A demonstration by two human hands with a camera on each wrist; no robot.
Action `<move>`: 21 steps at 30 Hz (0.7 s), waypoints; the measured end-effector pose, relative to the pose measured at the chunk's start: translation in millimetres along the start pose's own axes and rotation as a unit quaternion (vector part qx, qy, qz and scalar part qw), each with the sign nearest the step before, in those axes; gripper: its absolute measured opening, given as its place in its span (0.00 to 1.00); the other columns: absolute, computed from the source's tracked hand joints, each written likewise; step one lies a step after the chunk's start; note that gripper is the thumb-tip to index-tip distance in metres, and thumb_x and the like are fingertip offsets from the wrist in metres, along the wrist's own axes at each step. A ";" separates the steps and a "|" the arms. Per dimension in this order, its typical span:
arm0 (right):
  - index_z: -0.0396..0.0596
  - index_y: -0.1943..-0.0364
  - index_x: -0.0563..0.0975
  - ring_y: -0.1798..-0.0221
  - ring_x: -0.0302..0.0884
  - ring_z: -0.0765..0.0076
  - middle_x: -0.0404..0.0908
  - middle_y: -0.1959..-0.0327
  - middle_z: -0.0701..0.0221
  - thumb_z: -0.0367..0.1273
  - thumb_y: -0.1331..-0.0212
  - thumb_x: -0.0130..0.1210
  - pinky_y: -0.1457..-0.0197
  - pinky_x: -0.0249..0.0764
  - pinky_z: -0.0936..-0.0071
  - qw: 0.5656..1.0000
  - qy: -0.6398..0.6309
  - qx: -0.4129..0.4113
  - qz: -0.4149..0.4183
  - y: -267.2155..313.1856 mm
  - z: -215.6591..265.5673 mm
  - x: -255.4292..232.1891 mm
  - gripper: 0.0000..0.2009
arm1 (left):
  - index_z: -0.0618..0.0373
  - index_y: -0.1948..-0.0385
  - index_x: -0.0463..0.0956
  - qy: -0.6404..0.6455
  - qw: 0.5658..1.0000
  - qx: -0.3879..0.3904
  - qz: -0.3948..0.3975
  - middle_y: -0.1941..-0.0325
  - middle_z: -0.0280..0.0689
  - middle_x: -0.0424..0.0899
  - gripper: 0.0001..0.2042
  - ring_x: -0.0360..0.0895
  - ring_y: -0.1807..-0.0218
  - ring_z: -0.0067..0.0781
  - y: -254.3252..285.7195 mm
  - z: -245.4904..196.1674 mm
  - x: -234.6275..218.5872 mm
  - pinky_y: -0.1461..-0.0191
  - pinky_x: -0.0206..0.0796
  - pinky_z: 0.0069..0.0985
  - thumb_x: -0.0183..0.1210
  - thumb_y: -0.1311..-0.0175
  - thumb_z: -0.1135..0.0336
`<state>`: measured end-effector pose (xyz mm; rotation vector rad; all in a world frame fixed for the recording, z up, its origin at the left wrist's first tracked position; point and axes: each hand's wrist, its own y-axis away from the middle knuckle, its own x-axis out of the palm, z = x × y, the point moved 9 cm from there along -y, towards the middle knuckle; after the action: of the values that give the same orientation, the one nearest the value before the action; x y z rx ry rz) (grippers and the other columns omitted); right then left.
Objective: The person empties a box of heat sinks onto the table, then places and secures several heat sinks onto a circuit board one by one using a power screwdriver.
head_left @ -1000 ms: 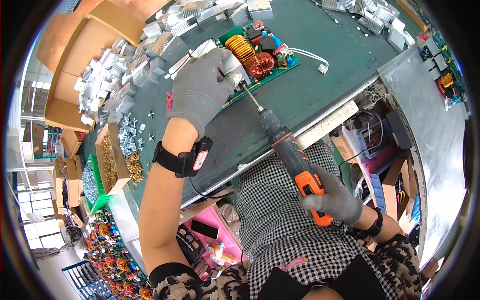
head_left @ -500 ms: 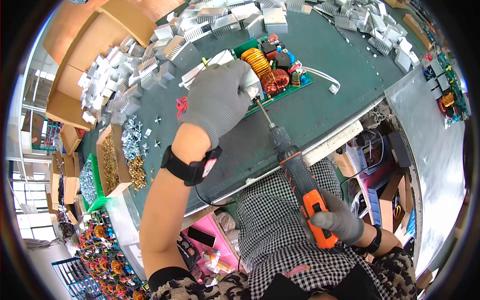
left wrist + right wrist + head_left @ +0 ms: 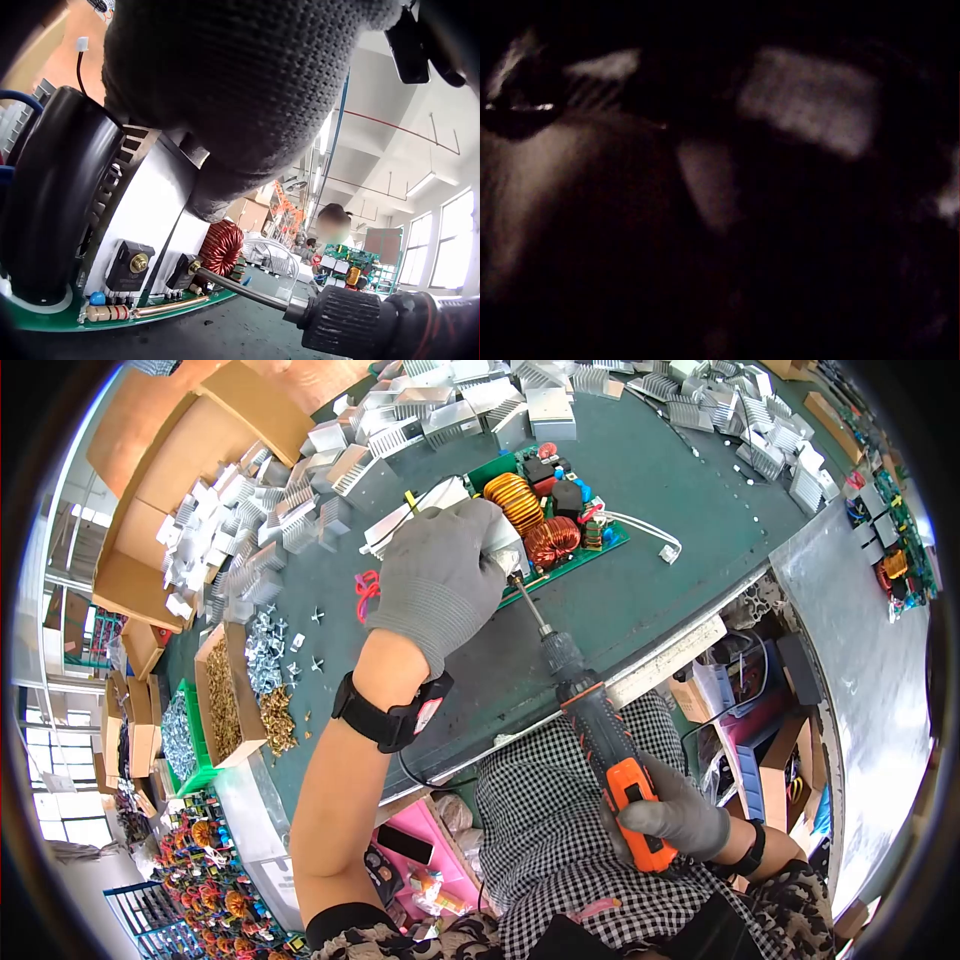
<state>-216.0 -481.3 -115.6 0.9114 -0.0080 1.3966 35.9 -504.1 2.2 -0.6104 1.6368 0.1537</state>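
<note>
My gloved left hand (image 3: 440, 570) grips a silver heat sink (image 3: 146, 199) on the green circuit board (image 3: 590, 558). The board carries a yellow coil (image 3: 513, 503), a copper-red coil (image 3: 552, 542) and a tall black capacitor (image 3: 60, 195). Two black transistors stand against metal plates, and one transistor (image 3: 131, 266) bears a brass-coloured screw (image 3: 139, 262). My gloved right hand (image 3: 680, 810) holds an orange and black electric screwdriver (image 3: 600, 730), thumb on its orange part. Its bit (image 3: 247, 291) meets the screw at the other transistor (image 3: 180, 271). The right wrist view is too dark to show the hand.
Loose heat sinks (image 3: 370, 480) crowd the back of the green table (image 3: 690, 510) and a cardboard box (image 3: 130, 575). Brass screws fill a small carton (image 3: 250, 732) at left, beside silver clips (image 3: 265, 650). Another populated board (image 3: 890, 565) lies on the metal surface at right.
The head view has shifted, so the bench sits further right and lower. The screwdriver's rear end has dropped toward the lap while its bit stays at the board. My left hand stays on the heat sink.
</note>
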 end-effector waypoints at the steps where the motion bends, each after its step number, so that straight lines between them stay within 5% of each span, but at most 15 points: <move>1: 0.42 0.58 0.64 0.77 0.77 0.70 0.75 0.74 0.66 0.56 0.59 0.67 0.74 0.77 0.72 1.000 0.014 -0.022 -0.012 -0.5 3.1 -2.2 0.36 | 0.53 0.62 0.76 -0.002 1.000 -0.010 0.006 0.73 0.39 0.80 0.11 0.78 0.64 0.41 -0.7 1.8 1.8 0.59 0.69 0.39 0.58 0.47 0.64; 9: 0.42 0.59 0.64 0.77 0.77 0.70 0.75 0.75 0.66 0.54 0.60 0.68 0.75 0.77 0.73 1.000 -0.019 0.006 -0.011 3.2 1.7 -2.2 0.35 | 0.54 0.60 0.76 -0.028 0.999 0.041 -0.019 0.73 0.40 0.80 0.13 0.77 0.64 0.43 2.3 -11.2 -7.3 0.60 0.69 0.39 0.58 0.49 0.67; 14: 0.42 0.60 0.65 0.78 0.77 0.69 0.76 0.76 0.64 0.54 0.60 0.68 0.75 0.77 0.72 0.999 -0.040 0.000 0.013 4.2 -1.7 -2.1 0.35 | 0.56 0.60 0.74 -0.011 1.000 0.008 0.027 0.71 0.42 0.80 0.13 0.77 0.62 0.45 -2.0 -3.3 -2.7 0.59 0.68 0.42 0.56 0.49 0.68; 21: 0.41 0.60 0.66 0.78 0.77 0.69 0.77 0.77 0.64 0.55 0.60 0.68 0.75 0.77 0.72 0.999 -0.049 -0.004 0.023 1.8 -0.8 -2.8 0.35 | 0.55 0.53 0.72 -0.053 0.999 -0.004 -0.006 0.64 0.43 0.80 0.16 0.76 0.60 0.46 6.0 -8.5 -3.2 0.57 0.67 0.41 0.55 0.45 0.66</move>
<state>-218.6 -483.4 -116.6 0.9777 -0.1083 1.3929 25.7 -501.8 5.3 -0.6077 1.5307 0.1809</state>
